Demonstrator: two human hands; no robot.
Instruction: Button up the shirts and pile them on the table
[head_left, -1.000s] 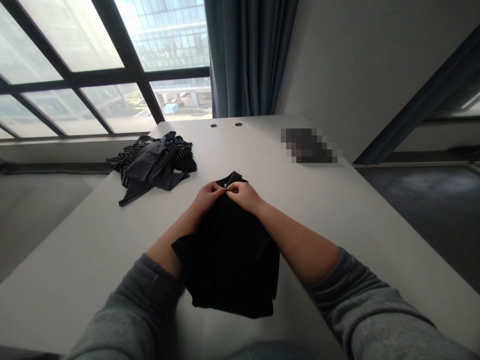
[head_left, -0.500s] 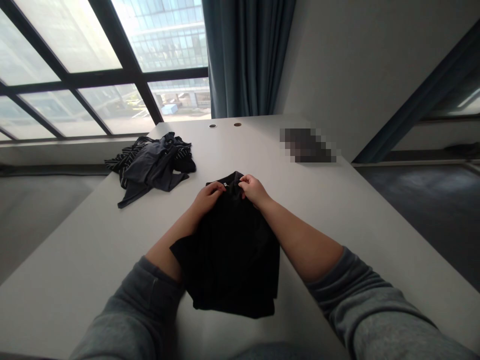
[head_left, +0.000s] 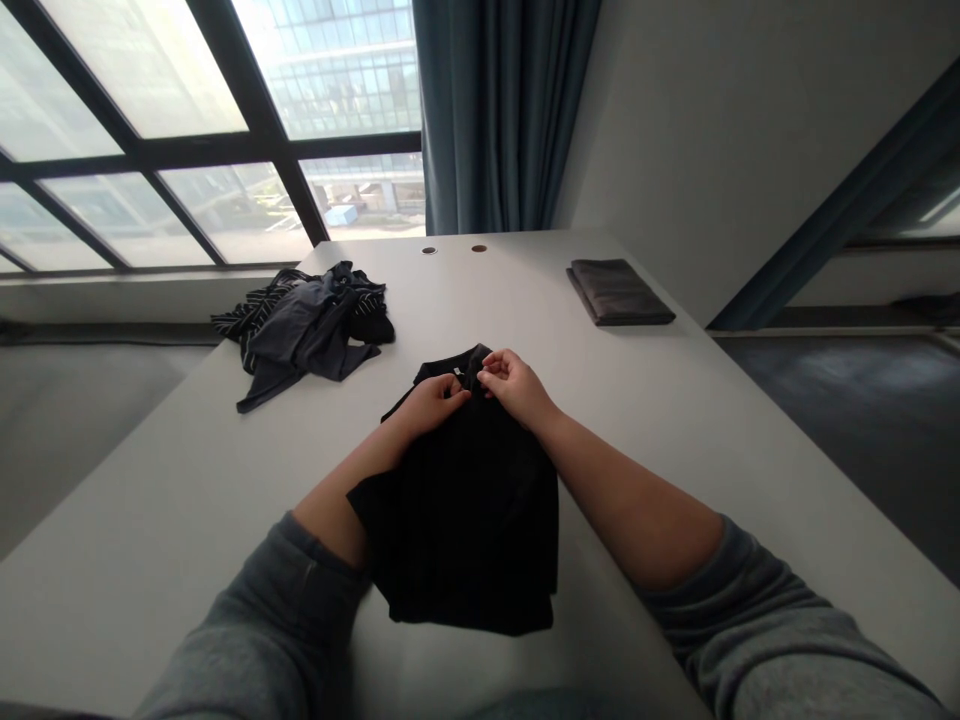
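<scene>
A black collared shirt point(head_left: 472, 520) lies on the white table in front of me, its collar point(head_left: 439, 367) at the far end and its hem toward me. My left hand point(head_left: 435, 400) pinches the cloth near the collar opening. Just to its right, my right hand point(head_left: 516, 388) grips the right side of the collar between thumb and fingers. Both hands are closed on the fabric, close together. A small pale tag shows inside the neck. The left forearm lies over the shirt's left part.
A loose heap of dark and striped clothes point(head_left: 307, 325) lies at the table's left. At the back right sits a folded dark cloth point(head_left: 622, 292). Two round cable holes are set near the far edge of the white table point(head_left: 480, 300). Beyond stand a window and a blue curtain point(head_left: 499, 120).
My left hand has shifted right and slightly nearer me along the collar, toward my right hand. The right hand still holds the collar. The shirt lies nearly as before.
</scene>
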